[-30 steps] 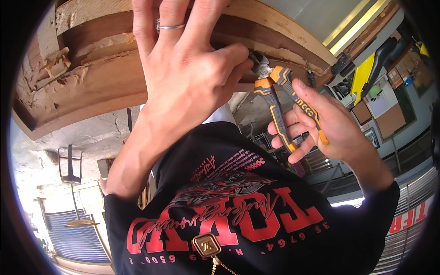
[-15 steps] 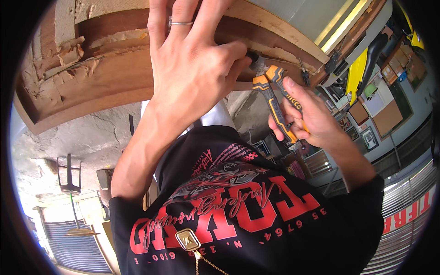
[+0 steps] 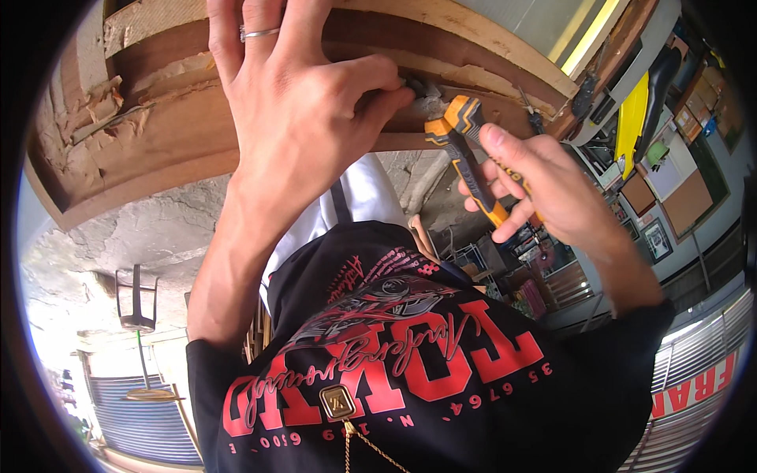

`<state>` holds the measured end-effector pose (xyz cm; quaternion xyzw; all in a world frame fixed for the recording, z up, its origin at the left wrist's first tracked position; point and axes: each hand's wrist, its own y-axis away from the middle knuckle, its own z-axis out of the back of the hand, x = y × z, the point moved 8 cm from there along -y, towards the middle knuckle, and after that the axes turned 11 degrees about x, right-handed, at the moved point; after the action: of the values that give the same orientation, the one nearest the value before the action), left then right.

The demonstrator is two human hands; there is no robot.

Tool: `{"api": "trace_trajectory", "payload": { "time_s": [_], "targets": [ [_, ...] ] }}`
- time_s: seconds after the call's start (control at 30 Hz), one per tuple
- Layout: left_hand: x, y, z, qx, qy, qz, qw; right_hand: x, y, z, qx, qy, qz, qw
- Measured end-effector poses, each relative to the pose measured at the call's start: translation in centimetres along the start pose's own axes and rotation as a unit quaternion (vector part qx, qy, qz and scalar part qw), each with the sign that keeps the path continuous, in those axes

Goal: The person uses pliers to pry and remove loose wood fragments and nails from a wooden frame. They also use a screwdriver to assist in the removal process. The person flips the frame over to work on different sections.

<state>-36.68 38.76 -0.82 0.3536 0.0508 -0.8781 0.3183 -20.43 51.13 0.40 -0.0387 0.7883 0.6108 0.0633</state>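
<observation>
My right hand (image 3: 544,177) is wrapped around a pair of pliers (image 3: 467,165) with orange and black handles. Their grey jaws are at the inner edge of a wooden frame (image 3: 181,142), just right of my left fingertips. The handles stand apart. My left hand (image 3: 303,98), with a ring on one finger, is over the frame. Its thumb and index finger are pinched together by the jaws; what they hold, if anything, is hidden. The other fingers stretch up past the top of the view.
Torn brown paper (image 3: 106,110) clings to the frame's left part. Behind are a dark chair-like stand (image 3: 136,299), a rough concrete floor (image 3: 150,209), a yellow and black panel (image 3: 631,126) and a board with papers (image 3: 682,177). A gold pendant (image 3: 337,402) hangs over my black shirt.
My left hand has shifted left along the frame, still pinched. The pliers' head has moved slightly left and up, and the handles look wider apart in my right hand.
</observation>
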Motion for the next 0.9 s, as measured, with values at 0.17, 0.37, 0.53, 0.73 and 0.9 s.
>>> {"api": "trace_trajectory", "payload": {
  "time_s": [0.17,0.37,0.53,0.73,0.9],
  "targets": [
    [-0.1,0.8,-0.7,-0.059,-0.024,-0.045,0.997,2.9,1.4,-1.2,0.031,-0.020,-0.024,0.999],
    [-0.1,0.7,-0.2,-0.059,0.012,-0.036,0.998,4.0,2.1,-1.1,-0.008,0.012,-0.045,0.999],
    [-0.3,0.4,-0.1,-0.047,0.045,-0.024,0.998,2.2,1.1,-0.1,-0.037,0.028,-0.024,0.999],
    [-0.9,0.4,-0.2,-0.025,0.005,-0.026,0.999,-2.0,-2.1,-2.0,-0.012,-0.164,0.147,0.975],
    [-1.1,0.2,-0.1,-0.030,-0.046,-0.017,0.998,-5.5,-5.0,-2.7,0.087,-0.320,0.283,0.900]
  ]
}}
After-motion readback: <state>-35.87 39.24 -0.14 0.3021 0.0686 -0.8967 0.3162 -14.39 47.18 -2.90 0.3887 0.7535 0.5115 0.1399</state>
